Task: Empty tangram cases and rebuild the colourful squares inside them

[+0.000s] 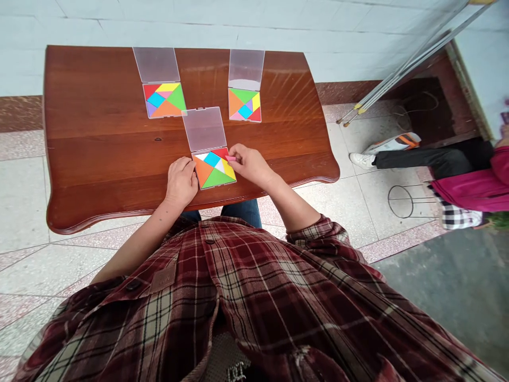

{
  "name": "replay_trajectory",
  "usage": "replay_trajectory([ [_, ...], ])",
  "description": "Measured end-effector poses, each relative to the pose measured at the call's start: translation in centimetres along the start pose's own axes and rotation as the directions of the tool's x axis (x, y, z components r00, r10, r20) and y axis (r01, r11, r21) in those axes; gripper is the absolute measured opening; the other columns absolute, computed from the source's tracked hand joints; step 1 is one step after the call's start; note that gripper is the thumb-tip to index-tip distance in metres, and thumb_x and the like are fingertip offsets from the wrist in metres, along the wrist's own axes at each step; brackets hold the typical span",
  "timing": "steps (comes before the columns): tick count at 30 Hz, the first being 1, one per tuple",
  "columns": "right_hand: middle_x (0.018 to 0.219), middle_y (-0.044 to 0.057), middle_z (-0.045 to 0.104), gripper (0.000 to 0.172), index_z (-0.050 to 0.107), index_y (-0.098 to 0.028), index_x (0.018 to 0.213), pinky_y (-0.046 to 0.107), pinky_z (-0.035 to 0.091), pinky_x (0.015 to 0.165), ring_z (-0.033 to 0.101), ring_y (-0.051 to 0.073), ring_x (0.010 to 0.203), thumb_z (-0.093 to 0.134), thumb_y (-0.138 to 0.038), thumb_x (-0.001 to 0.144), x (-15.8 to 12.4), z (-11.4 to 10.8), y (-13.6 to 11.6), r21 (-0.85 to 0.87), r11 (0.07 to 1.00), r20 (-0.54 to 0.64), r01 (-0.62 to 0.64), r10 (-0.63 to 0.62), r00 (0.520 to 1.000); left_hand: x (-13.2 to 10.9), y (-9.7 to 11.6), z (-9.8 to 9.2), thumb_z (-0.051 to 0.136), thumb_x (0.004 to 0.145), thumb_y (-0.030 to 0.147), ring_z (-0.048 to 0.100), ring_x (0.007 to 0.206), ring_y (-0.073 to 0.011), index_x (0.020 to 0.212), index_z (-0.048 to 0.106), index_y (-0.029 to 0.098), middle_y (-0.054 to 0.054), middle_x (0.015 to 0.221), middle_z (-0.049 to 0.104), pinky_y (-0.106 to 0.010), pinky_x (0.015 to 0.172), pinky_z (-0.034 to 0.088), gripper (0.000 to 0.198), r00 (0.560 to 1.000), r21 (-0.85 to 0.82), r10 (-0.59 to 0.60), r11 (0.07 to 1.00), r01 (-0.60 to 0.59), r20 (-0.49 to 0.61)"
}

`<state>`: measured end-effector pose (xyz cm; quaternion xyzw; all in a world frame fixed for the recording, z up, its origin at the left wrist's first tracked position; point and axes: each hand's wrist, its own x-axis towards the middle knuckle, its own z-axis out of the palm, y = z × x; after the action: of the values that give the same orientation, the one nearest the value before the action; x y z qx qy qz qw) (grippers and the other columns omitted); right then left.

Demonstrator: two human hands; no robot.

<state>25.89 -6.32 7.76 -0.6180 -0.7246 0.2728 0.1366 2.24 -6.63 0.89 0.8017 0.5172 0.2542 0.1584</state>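
Observation:
A tangram case point(214, 185) lies on the table in front of me, its clear lid point(204, 130) swung open away from me. Orange, green, blue, yellow and red pieces sit in its tray, with white gaps showing at the upper left and near the middle. Between the thumb and fingers of my right hand point(250, 165) is a small pink tangram piece point(231, 158), held over the tray's right side. My left hand point(182, 182) rests on the table, bent fingers together against the case's left edge. Its fingertips are partly hidden.
Two more tangram cases, one at the back left point(165, 102) and one at the back right point(245, 105), lie open on the brown wooden table point(99, 138). Crutches point(397, 69) lean at the right. Another person's leg point(413, 163) and a wire stand point(401, 201) are beyond the table.

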Motion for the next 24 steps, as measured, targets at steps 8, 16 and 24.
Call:
replay_trajectory([
  [8, 0.095, 0.008, 0.069, 0.022, 0.058, -0.02, 0.11, 0.032, 0.042, 0.073, 0.061, 0.023, 0.083, 0.049, -0.023, 0.09, 0.2, 2.3, -1.9, -0.254, 0.967, 0.04, -0.014, 0.025, 0.999, 0.0, 0.3, 0.0, 0.043, 0.083, 0.018, 0.056, 0.119, -0.0319, 0.111, 0.064, 0.019, -0.014, 0.119, 0.065, -0.053, 0.107, 0.042, 0.034, 1.0, -0.011, 0.0, 1.0, 0.0, -0.014],
  [16, 0.102, 0.015, 0.071, 0.027, 0.056, -0.017, 0.116, 0.034, 0.047, 0.075, 0.065, 0.025, 0.089, 0.044, -0.017, 0.093, 1.1, 4.1, -2.4, -0.339, 0.939, 0.015, -0.063, 0.072, 0.997, 0.0, 0.1, 0.2, 0.043, 0.083, 0.018, 0.056, 0.119, -0.0311, 0.109, 0.064, 0.019, -0.013, 0.118, 0.065, -0.052, 0.108, 0.042, 0.033, 1.0, -0.021, 0.013, 1.0, -0.014, -0.022],
  [24, 0.098, 0.011, 0.07, 0.02, 0.06, -0.019, 0.108, 0.035, 0.045, 0.075, 0.064, 0.025, 0.087, 0.049, -0.026, 0.093, 0.9, 2.6, -2.3, -0.266, 0.961, 0.043, -0.08, 0.095, 0.995, -0.1, 0.4, 0.1, 0.044, 0.084, 0.019, 0.056, 0.119, -0.0317, 0.11, 0.064, 0.02, -0.013, 0.119, 0.065, -0.053, 0.106, 0.043, 0.033, 1.0, -0.014, 0.014, 1.0, -0.014, -0.02],
])
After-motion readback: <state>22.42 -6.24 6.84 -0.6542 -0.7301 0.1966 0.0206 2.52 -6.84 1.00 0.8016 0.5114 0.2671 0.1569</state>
